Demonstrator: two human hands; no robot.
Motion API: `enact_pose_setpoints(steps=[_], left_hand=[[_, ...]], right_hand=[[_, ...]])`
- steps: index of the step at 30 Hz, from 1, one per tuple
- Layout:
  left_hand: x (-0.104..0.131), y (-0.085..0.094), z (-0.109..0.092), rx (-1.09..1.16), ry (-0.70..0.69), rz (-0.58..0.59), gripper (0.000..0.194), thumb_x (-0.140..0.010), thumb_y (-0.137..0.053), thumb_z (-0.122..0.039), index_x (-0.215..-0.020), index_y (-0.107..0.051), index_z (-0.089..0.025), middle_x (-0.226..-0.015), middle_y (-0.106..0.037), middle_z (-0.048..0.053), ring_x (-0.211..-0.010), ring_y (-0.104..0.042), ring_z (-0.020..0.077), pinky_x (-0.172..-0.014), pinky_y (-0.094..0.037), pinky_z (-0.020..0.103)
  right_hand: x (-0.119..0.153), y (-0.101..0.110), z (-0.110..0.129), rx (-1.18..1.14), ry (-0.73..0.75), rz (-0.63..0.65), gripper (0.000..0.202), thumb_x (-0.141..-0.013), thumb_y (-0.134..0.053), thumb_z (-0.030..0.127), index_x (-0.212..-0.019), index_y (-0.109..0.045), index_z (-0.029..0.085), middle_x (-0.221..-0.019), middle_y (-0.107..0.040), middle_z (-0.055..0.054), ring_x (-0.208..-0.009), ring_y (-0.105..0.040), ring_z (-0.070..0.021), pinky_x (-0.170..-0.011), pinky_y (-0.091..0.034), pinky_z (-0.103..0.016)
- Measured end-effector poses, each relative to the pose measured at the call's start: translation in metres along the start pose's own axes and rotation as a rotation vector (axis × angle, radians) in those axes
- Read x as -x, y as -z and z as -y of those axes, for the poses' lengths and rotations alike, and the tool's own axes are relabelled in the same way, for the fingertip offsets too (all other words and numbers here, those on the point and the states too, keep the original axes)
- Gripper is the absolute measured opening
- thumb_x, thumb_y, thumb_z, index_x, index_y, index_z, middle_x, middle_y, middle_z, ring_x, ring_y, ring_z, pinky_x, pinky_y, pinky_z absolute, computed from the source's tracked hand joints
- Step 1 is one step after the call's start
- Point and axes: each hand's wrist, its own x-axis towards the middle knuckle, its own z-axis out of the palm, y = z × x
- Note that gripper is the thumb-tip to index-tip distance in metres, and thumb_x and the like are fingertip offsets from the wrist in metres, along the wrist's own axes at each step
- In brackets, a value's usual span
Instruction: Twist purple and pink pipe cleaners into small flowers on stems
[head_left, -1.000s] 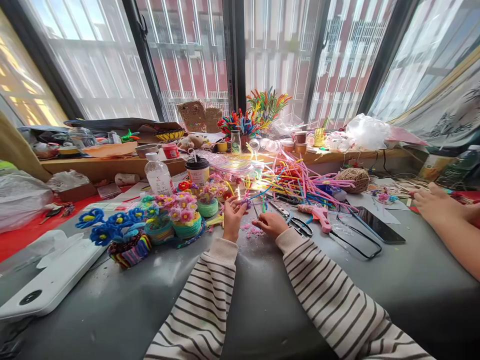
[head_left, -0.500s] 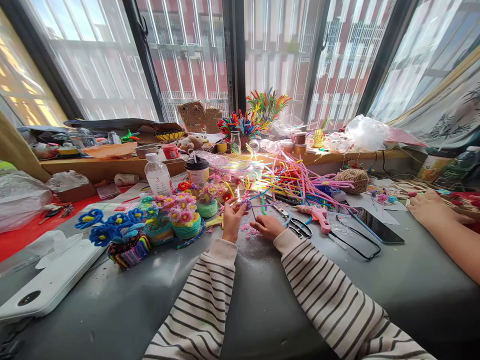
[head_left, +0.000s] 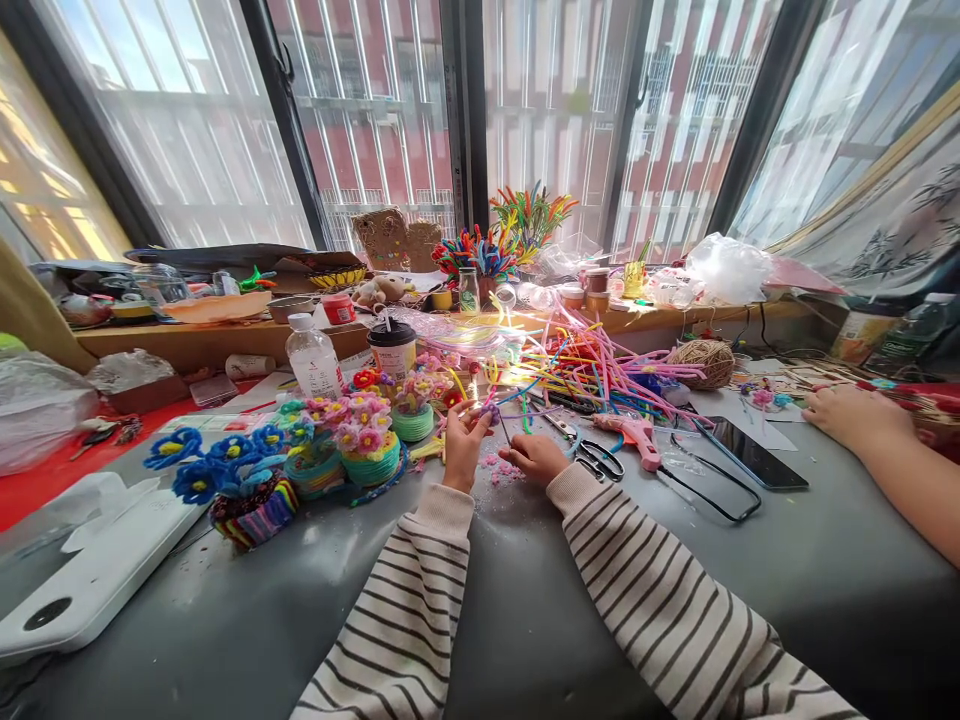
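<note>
I'm taking the pink glue gun (head_left: 639, 440) as my landmark on the grey table (head_left: 525, 620). Left of it, beyond the scissors (head_left: 598, 458), I see the left hand (head_left: 463, 447) pinching a small fuzzy purple piece (head_left: 491, 412), so that piece also lies to the left of the glue gun. The right hand (head_left: 538, 458) sits between the left hand and the glue gun, curled around a thin dark tool (head_left: 504, 432) whose tip points up toward the purple piece. From here I cannot tell what kind of tool it is, or whether the tip touches the piece. Pink scraps (head_left: 499, 468) lie scattered left of the glue gun, near both hands.

Behind the glue gun I have a tangled heap of pipe cleaners (head_left: 600, 350), with a ball of twine (head_left: 703, 362) behind it and to the right. A phone (head_left: 754, 452) lies to its right. Well to its left stand pots of pink flowers (head_left: 366, 430) and blue flowers (head_left: 225, 450). Far to its right is another person's hand (head_left: 851, 412); I can't tell whether it grips anything.
</note>
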Motion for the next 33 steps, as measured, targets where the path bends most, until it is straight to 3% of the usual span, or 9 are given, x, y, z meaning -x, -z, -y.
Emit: enact_pose_setpoints(steps=[10, 19, 26, 33], left_hand=[[0.002, -0.001, -0.002, -0.006, 0.010, -0.003, 0.039, -0.059, -0.061, -0.024, -0.091, -0.039, -0.017, -0.077, -0.055, 0.002, -0.064, -0.055, 0.0095, -0.055, -0.043, 0.021], [-0.001, -0.001, -0.003, -0.014, -0.049, -0.098, 0.044, -0.054, -0.064, -0.027, -0.089, -0.039, -0.017, -0.077, -0.054, 0.001, -0.064, -0.055, 0.0096, -0.054, -0.041, 0.021], [0.000, 0.001, -0.003, -0.041, -0.064, -0.058, 0.046, -0.056, -0.063, -0.027, -0.093, -0.037, -0.017, -0.070, -0.055, -0.001, -0.062, -0.055, 0.0096, -0.055, -0.041, 0.021], [0.001, 0.000, -0.004, -0.040, -0.036, -0.055, 0.047, -0.054, -0.064, -0.029, -0.092, -0.039, -0.017, -0.072, -0.058, 0.000, -0.064, -0.056, 0.0109, -0.056, -0.041, 0.023]], right_hand=[[-0.001, -0.003, -0.002, -0.053, 0.003, -0.023, 0.038, -0.079, -0.035, 0.044, -0.058, -0.049, 0.015, -0.057, -0.051, 0.000, -0.054, -0.043, -0.0088, -0.050, -0.024, -0.020], [-0.001, 0.005, -0.009, -0.040, -0.008, -0.067, 0.040, -0.078, -0.035, 0.046, -0.056, -0.049, 0.015, -0.054, -0.051, 0.000, -0.052, -0.043, -0.0088, -0.048, -0.023, -0.020], [0.000, 0.005, -0.010, 0.024, -0.009, -0.008, 0.049, -0.074, -0.028, 0.058, -0.066, -0.052, 0.015, -0.062, -0.052, -0.002, -0.058, -0.045, -0.0109, -0.049, -0.023, -0.021], [0.000, 0.004, -0.010, 0.067, 0.023, -0.032, 0.050, -0.074, -0.028, 0.058, -0.065, -0.052, 0.016, -0.062, -0.053, -0.002, -0.058, -0.046, -0.0115, -0.050, -0.024, -0.021]])
